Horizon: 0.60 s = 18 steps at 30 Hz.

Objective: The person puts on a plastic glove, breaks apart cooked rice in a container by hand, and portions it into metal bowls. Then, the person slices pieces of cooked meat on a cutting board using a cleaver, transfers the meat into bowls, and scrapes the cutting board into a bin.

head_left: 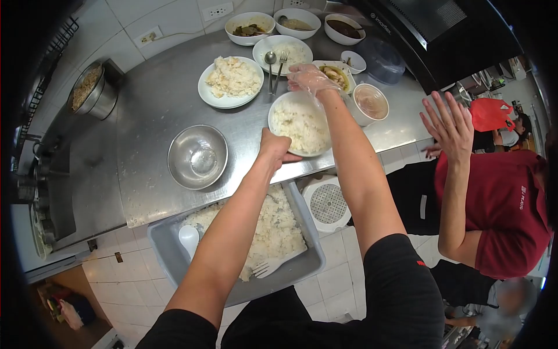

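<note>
My left hand (pixel 276 146) grips the near left rim of a white plate (pixel 319 148) heaped with white rice (pixel 299 123), thumb on top and fingers beneath. The plate is at the front edge of the steel counter. My right hand (pixel 313 80), in a clear plastic glove, is at that plate's far rim with loosely bent fingers and nothing visible in them. Whether it touches the rim is unclear. Just beyond it, a metal spoon (pixel 270 58) and a fork (pixel 283 57) lean on another plate of rice (pixel 289 53).
A third rice plate (pixel 228 103) and a steel bowl (pixel 197 157) stand left. Several bowls, including one with dark sauce (pixel 344 29), line the back. A plastic tub (pixel 371 104) is at right. Below sits a grey rice bin (pixel 317 256). A person in red (pixel 505 209) raises a hand.
</note>
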Each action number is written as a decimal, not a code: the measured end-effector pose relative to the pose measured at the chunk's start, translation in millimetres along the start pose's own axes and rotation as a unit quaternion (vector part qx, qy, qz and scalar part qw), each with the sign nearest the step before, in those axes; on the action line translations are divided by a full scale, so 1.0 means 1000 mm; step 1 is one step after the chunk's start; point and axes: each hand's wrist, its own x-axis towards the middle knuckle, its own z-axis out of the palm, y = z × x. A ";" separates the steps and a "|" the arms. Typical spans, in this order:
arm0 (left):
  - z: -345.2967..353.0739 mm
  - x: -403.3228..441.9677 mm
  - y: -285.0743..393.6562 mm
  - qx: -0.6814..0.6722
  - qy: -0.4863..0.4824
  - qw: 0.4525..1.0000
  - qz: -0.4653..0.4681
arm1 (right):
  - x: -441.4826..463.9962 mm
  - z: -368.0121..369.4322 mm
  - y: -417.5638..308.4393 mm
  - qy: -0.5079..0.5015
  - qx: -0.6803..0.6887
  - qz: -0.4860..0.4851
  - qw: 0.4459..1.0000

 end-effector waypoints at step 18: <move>-0.205 -0.310 -0.183 -0.119 0.180 0.976 -0.017 | -0.323 0.270 0.081 -0.336 -0.221 -0.139 0.905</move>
